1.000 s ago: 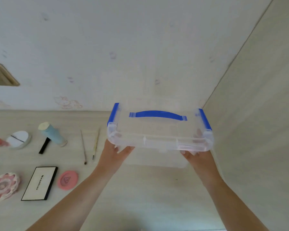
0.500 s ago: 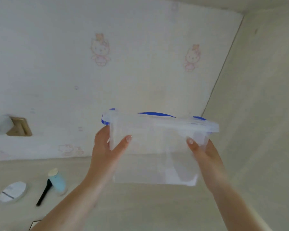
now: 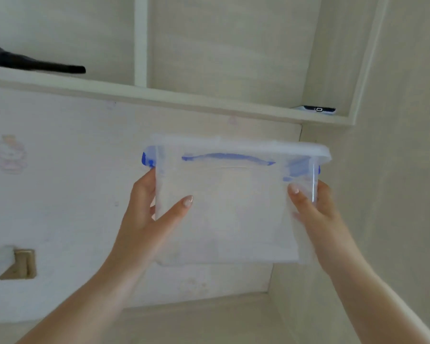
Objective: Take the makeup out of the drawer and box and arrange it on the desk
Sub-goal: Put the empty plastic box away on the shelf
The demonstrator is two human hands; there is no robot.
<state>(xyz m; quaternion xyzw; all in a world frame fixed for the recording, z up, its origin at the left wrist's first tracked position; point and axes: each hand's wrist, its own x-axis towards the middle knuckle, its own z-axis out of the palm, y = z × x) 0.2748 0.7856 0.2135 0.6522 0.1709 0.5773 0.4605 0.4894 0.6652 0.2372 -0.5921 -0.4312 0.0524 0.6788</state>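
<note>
A clear plastic box [image 3: 229, 207] with a lid, blue side clips and a blue handle is held up in the air in front of the wall, its underside turned towards me. My left hand [image 3: 147, 214] grips its left side, thumb across the bottom. My right hand [image 3: 313, 209] grips its right side in the same way. Nothing is visible inside the box. No makeup is in view.
A wall shelf [image 3: 159, 96] runs above the box, with a dark object [image 3: 30, 62] at its left and a small dark device [image 3: 317, 109] at its right corner. A wall socket [image 3: 20, 264] sits low left. The desk top [image 3: 196, 319] shows at the bottom, a side panel at the right.
Both hands have lifted the box from just above the desk up towards the shelf and tilted it bottom-first towards me. The view has swung upward, so the makeup on the desk has left the frame.
</note>
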